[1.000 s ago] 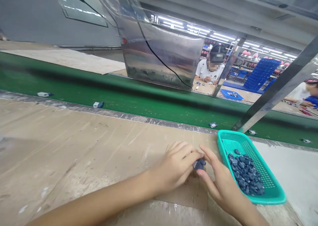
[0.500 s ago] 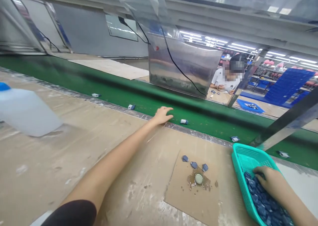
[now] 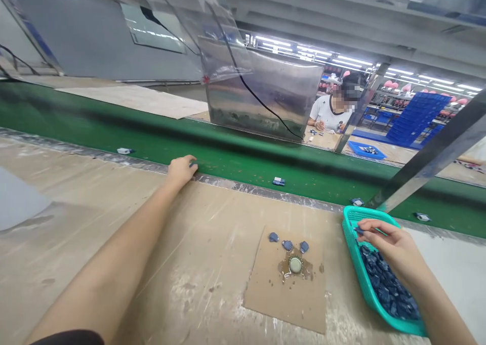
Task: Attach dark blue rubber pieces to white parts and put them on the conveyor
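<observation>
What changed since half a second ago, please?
The left hand moved left along the green belt to a dark piece. The right hand lifted a small blue piece off the pile in the teal plastic basket. The round metal cap and three blue pieces stayed on brown cardboard.

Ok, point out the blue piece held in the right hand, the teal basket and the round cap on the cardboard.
Blue piece (image 3: 359, 230): head view, on its exposed end.
Teal basket (image 3: 357, 265): head view, on its left wall.
Round cap (image 3: 295, 265): head view, on its top.
</observation>
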Available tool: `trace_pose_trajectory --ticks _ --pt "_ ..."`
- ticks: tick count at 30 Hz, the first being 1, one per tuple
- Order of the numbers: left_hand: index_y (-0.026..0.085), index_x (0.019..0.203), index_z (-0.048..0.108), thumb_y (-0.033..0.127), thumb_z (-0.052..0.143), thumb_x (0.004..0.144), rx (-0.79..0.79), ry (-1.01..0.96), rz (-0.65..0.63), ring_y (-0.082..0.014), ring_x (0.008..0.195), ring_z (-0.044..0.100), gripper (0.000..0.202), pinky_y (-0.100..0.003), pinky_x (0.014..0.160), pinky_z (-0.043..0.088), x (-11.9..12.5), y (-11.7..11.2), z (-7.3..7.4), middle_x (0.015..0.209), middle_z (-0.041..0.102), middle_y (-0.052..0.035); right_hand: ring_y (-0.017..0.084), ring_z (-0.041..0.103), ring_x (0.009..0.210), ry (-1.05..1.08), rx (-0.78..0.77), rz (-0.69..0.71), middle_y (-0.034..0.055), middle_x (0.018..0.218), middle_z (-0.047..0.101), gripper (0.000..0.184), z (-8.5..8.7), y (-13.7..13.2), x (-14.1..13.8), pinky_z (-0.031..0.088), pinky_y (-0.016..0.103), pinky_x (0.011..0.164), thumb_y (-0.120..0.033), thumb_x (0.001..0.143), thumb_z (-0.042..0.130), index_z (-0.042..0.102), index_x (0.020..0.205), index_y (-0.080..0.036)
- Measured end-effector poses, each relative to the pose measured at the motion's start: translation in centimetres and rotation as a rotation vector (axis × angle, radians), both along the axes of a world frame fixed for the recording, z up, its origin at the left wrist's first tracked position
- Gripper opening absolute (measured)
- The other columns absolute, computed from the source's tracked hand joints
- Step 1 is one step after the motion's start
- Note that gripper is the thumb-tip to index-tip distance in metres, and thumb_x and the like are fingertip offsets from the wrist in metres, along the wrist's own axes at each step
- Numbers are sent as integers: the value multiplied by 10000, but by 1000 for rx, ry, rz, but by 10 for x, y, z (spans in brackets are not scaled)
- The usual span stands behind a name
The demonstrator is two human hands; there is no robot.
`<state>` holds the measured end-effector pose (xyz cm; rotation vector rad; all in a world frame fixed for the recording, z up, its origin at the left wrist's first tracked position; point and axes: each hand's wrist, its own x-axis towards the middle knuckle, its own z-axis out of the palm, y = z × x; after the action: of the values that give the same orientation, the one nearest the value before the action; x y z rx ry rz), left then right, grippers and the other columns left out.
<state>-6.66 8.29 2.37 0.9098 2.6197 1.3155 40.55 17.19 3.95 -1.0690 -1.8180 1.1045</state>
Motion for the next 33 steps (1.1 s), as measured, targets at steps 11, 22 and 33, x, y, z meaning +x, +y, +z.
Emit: trace_pose_trajectory --ticks 11,22,33 --pt "44 925 608 24 504 758 300 -1000 -605 -174 812 638 198 -285 798 513 115 28 24 950 636 -150 237 513 881 -279 580 524 85 863 567 234 -38 -74 -70 459 406 775 -55 860 326 520 905 -178" --pt "151 1135 517 193 519 789 95 -13 -1011 -188 894 573 348 -365 818 473 196 -10 26 1020 555 -92 231 530 898 -228 515 439 79 902 586 193 -36 -69 -67 465 378 766 -91 869 378 519 935 -205" --pt "169 1131 447 251 513 827 151 405 -1152 -176 956 560 322 -309 812 457 226 -40 9 1070 600 -56 180 612 849 414 -211 194 45 911 658 272 -7 -67 -57 487 300 766 -246 738 713 446 784 -223"
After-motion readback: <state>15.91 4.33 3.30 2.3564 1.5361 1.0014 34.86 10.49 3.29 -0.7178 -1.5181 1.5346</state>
